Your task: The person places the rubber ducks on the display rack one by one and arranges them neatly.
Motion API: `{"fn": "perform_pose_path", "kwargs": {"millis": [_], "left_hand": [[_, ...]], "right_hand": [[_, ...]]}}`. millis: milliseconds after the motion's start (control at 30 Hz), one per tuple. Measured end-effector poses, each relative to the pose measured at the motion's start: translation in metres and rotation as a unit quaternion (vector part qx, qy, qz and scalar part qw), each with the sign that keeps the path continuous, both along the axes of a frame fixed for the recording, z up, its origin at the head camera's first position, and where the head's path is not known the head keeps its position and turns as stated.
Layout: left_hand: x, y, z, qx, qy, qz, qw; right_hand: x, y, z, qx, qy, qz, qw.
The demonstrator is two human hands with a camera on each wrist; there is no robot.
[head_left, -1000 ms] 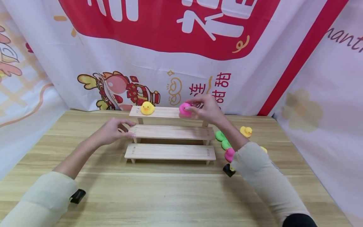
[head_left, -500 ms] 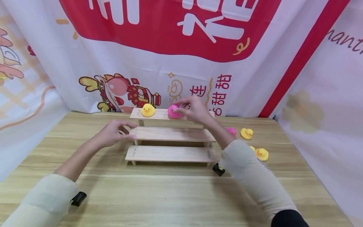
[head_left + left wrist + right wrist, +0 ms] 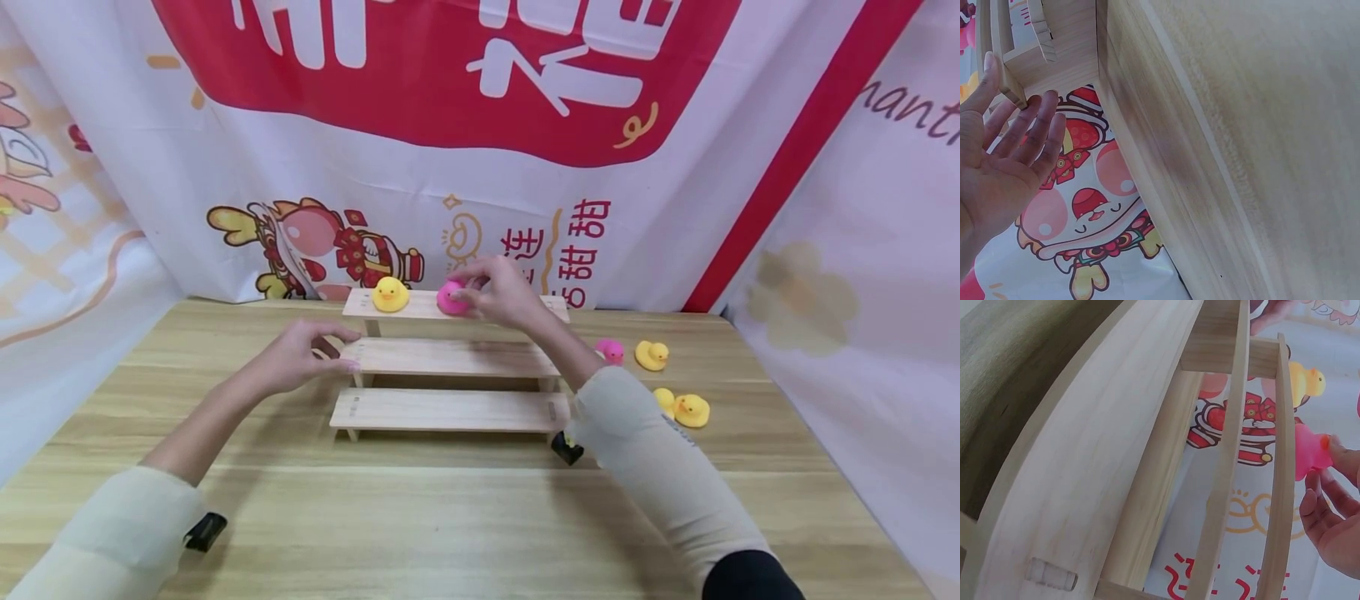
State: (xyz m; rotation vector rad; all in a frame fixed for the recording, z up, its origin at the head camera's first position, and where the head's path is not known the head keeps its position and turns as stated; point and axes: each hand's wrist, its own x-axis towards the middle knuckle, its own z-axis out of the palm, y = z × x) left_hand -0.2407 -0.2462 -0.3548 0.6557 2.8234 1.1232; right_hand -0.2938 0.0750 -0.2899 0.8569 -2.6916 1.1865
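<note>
- Wooden shelf (image 3: 450, 410): a three-tiered stand on the tabletop (image 3: 435, 525), taken here as the landmark.
- Right hand (image 3: 501, 292): above the shelf's top board (image 3: 422, 305); its grip was closed on a pink duck (image 3: 450, 298), with the thumb against the beak and fingers beneath in the right wrist view.
- Pink duck: on the shelf's top board, about midway along its length.
- Yellow duck (image 3: 390, 295): upright near the left end of the same board, apart from the pink one.
- Left hand (image 3: 300, 358): at the shelf's left side; its grip pinched the end of the middle board (image 3: 450, 357) between thumb and fingers.
- Right of the shelf: a second pink duck (image 3: 611, 351) and three more yellow ducks (image 3: 651, 356), two of them side by side.
- Behind the shelf: a printed cloth (image 3: 660, 242) with red lettering.
</note>
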Motion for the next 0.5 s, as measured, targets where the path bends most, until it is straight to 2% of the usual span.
{"fn": "perform_pose_path", "kwargs": {"millis": [167,333,500], "left_hand": [[0.002,0.001,-0.001,0.002,0.002,0.001,1.0],[0.0,0.001,-0.002,0.001,0.005,0.0,1.0],[0.0,0.0,-0.002,-0.004,0.004,0.007,1.0]], "right_hand": [[-0.001,0.003,-0.001,-0.013,-0.016,0.006,0.9998],[0.003,0.016,0.003,-0.048,-0.037,-0.011,0.9981],[0.007,0.043,0.007,-0.059,-0.009,-0.046,0.9971]]}}
